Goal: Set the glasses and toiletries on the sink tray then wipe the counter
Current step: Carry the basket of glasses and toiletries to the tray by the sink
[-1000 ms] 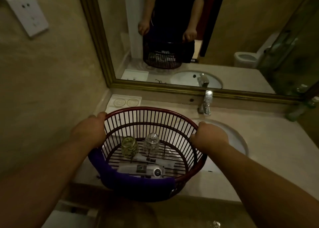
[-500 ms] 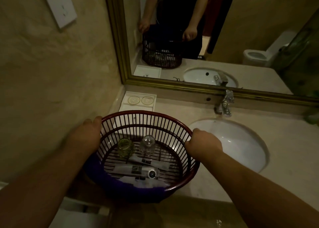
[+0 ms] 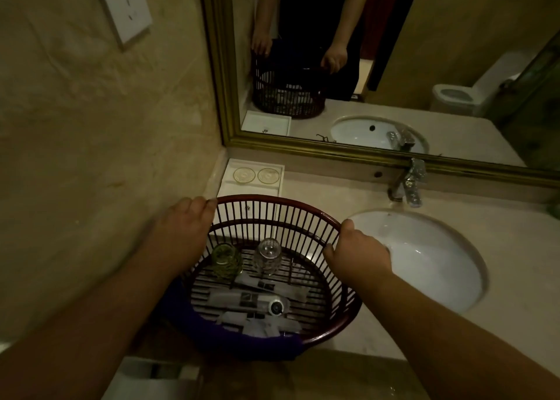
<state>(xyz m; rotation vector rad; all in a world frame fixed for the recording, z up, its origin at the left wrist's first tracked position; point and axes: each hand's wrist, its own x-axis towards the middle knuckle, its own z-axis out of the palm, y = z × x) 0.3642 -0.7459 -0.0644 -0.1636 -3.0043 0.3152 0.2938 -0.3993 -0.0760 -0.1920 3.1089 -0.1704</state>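
Note:
A dark red slatted basket [image 3: 281,208] rests on the counter's left end. My left hand [image 3: 181,230] grips its left rim and my right hand [image 3: 354,254] grips its right rim. Inside stand a greenish glass [image 3: 225,260] and a clear glass [image 3: 268,255]. White toiletry packets and a tube [image 3: 251,301] lie flat on the basket floor. A purple cloth [image 3: 242,337] hangs over the near rim. The white sink tray [image 3: 251,187], with two round coasters, sits behind the basket against the wall corner.
The oval white basin [image 3: 424,257] lies right of the basket, with a chrome tap [image 3: 409,184] behind it. A gold-framed mirror [image 3: 394,157] runs along the back. The beige wall with a socket plate [image 3: 124,5] closes the left side. Bare counter [image 3: 515,248] extends right.
The view has tilted down and to the left. The basket sits lower on the counter edge than a second ago, both hands staying on its rim.

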